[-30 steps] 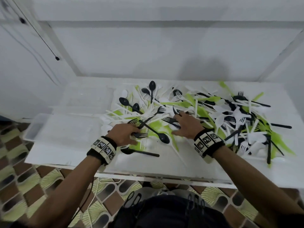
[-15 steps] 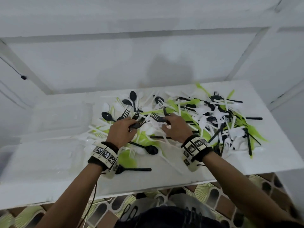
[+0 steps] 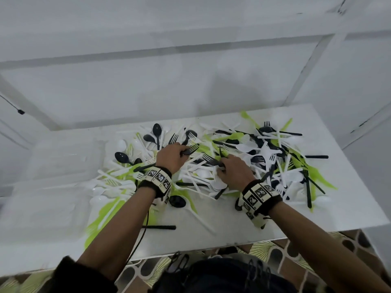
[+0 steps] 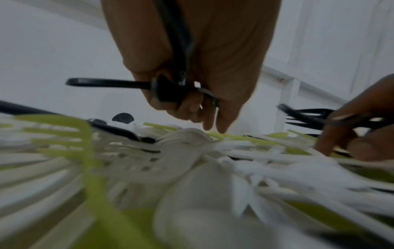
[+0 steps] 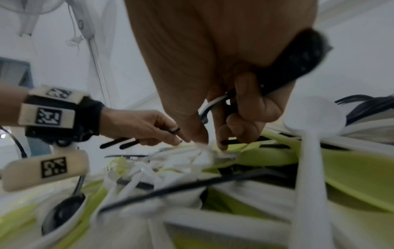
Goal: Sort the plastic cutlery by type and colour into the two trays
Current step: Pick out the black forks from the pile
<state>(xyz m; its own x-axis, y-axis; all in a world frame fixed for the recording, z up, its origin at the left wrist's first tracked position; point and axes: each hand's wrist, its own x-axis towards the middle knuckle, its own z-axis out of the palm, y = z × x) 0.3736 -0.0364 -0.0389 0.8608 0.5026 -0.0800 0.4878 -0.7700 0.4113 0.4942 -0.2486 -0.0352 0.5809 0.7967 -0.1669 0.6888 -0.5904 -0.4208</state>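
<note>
- white table (image 3: 243, 227) with a bare strip along its near edge, below the wrists; far edge runs close under the white wall.
- mixed pile of black, white and green cutlery (image 3: 249, 157) spread over the middle and right of the table, reaching close to the right edge.
- two clear trays (image 3: 63, 161) at the left of the table, faint and hard to make out; green and white pieces lie just beside them.
- compared with half a second back: both hands further into the pile, the black spoon (image 3: 177, 201) now beside the left wrist band instead of ahead of it.
- compared with a second back: more black forks gathered in the left hand.
- left hand (image 3: 172, 157) curled round a bunch of black forks (image 3: 190, 149), tines sticking out to the right; handles poking out behind the palm in the right wrist view.
- right hand (image 3: 234, 172) curled round several black forks too, tines pointing left toward the other hand; lower fingertips (image 5: 222, 144) touching the white pieces beneath.
- hands near each other, not touching.
</note>
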